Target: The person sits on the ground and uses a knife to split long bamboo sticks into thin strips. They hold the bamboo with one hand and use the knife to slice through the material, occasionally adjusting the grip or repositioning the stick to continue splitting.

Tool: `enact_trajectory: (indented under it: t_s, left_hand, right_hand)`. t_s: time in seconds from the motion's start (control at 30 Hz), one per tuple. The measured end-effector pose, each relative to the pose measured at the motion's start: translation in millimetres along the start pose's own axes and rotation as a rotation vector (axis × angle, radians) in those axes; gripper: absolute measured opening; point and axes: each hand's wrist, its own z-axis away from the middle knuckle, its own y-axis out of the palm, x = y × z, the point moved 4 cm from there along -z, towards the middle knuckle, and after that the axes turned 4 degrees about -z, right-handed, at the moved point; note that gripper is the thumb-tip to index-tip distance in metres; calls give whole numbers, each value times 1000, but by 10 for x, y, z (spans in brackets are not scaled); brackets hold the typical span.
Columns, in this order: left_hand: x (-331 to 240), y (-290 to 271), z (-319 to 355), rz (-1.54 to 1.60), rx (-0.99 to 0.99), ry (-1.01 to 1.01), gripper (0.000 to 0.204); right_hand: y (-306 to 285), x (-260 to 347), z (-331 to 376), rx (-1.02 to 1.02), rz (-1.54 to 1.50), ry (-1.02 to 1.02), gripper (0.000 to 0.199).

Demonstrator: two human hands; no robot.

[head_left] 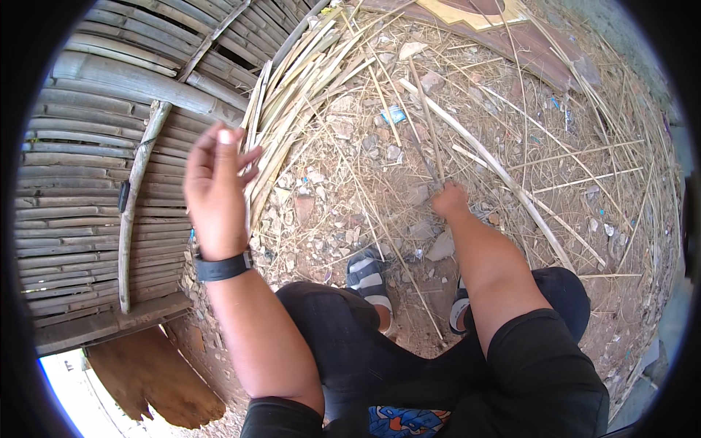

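Observation:
My left hand (217, 191), with a dark band at the wrist, is raised in front of the bamboo slat wall. Its fingers are loosely bent and apart, and nothing shows in them. Low over the littered ground, my right hand (450, 199) is closed on the near end of a long thin dark blade-like thing (426, 162) pointing away from me; its exact kind is unclear. Beside that, a thin brown stick (426, 109) also runs up to the hand; whether it is gripped too cannot be told. Left of there lies a pile of split bamboo strips (299, 95).
The bamboo slat wall (87, 190) stands close on my left. Stones, dry straw and a blue wrapper (393, 114) cover the ground. A long pale bamboo strip (485, 157) lies to the right, and a brown patterned board (496, 44) at the far side. My striped shoe (364, 274) is between.

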Motion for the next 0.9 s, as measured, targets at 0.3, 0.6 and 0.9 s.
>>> enact_trajectory:
  t_s: [0.3, 0.6, 0.9]
  left_hand:
    - [1003, 442, -4, -226, 686, -150, 50]
    - [879, 497, 104, -205, 768, -205, 49]
    - [197, 977, 588, -632, 588, 556, 48]
  right_hand:
    - [316, -186, -248, 18, 65, -67, 52]
    - [424, -239, -365, 50, -48, -101, 54]
    - [403, -170, -338, 154, 4, -112, 48]
